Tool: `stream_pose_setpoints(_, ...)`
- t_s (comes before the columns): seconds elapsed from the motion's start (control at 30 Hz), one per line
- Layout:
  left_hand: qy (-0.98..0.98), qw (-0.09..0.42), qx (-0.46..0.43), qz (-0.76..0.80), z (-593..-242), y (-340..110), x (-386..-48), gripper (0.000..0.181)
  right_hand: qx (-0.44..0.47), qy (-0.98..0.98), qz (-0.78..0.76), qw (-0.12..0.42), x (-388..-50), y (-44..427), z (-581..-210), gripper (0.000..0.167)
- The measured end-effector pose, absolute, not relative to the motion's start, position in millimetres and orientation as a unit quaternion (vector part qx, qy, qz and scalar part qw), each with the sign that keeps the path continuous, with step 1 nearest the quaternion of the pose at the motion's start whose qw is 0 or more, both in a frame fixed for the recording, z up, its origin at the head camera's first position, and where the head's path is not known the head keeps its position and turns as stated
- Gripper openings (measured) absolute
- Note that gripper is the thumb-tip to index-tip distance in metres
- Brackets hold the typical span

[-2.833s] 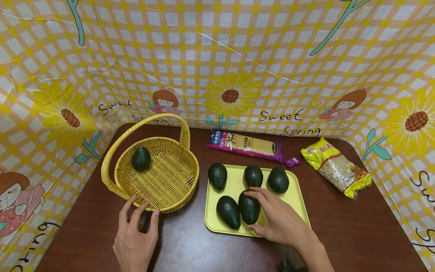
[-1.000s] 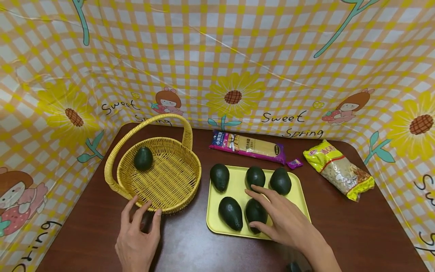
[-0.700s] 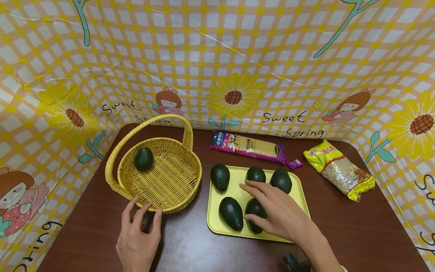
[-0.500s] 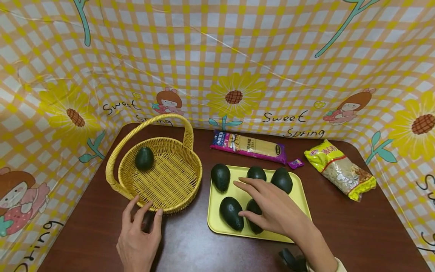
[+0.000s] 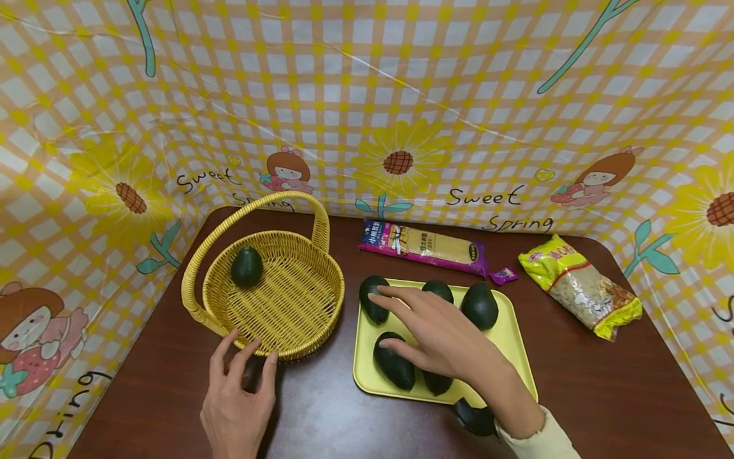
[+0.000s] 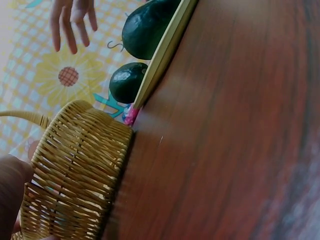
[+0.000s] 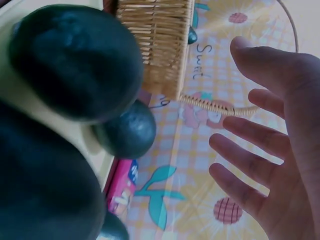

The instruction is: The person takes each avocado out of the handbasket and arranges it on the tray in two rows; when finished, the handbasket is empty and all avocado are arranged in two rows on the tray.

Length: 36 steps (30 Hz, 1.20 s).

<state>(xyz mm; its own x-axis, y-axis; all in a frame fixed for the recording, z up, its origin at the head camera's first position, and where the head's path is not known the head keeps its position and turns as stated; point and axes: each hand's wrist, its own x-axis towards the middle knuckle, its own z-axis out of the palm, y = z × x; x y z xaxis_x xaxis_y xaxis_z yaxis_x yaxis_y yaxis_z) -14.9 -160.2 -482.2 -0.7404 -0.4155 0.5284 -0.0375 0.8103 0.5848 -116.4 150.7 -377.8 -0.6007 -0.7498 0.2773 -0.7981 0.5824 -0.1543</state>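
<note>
A yellow wicker basket (image 5: pixel 275 296) with an arched handle stands at the left, one dark green avocado (image 5: pixel 247 267) inside it. My left hand (image 5: pixel 237 408) has its fingertips at the basket's near rim, the fingers spread and relaxed. On the yellow tray (image 5: pixel 513 354) lie several avocados. Above them hovers my right hand (image 5: pixel 438 335), fingers extended and nothing held. Its fingertips overlap the back left avocado (image 5: pixel 373 309), and its thumb overlaps the front left avocado (image 5: pixel 392 366). The right wrist view shows a gap between the right hand (image 6: pixel 75 20) and the avocados. Another front avocado (image 5: pixel 438 382) is partly hidden beneath it.
Behind the tray lies a purple-ended pasta packet (image 5: pixel 424 247), with a small purple packet (image 5: pixel 503 275) beside it. A yellow snack bag (image 5: pixel 580 287) lies at the right. A black wrist device (image 5: pixel 474 417) hangs under the right wrist. Patterned cloth (image 5: pixel 395 83) surrounds the table.
My right hand has let go of the front middle avocado, which stays on the tray, and moved left over the left-hand avocados. The left hand stays at the basket rim.
</note>
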Motion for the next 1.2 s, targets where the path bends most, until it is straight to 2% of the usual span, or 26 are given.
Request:
stream_pose_setpoints(0.37,-0.887,0.345,0.124,-0.283,-483,-161,-15,0.034,0.476,-0.865,0.13,0.089,-139,112,-373,0.063)
stream_pose_setpoints(0.57,-0.887,0.344,0.122,-0.282,-484,-161,-15,0.034,0.483,-0.862,0.137,0.069,-148,91,-376,0.063)
stream_pose_setpoints(0.83,-0.885,0.346,0.124,-0.284,-484,-160,-15,0.035,0.5,-0.855,0.122,0.068,-160,62,-378,0.063)
stream_pose_setpoints(1.2,-0.889,0.339,0.122,-0.283,-482,-160,-15,0.035,0.504,-0.856,0.111,0.031,-182,31,-377,0.064)
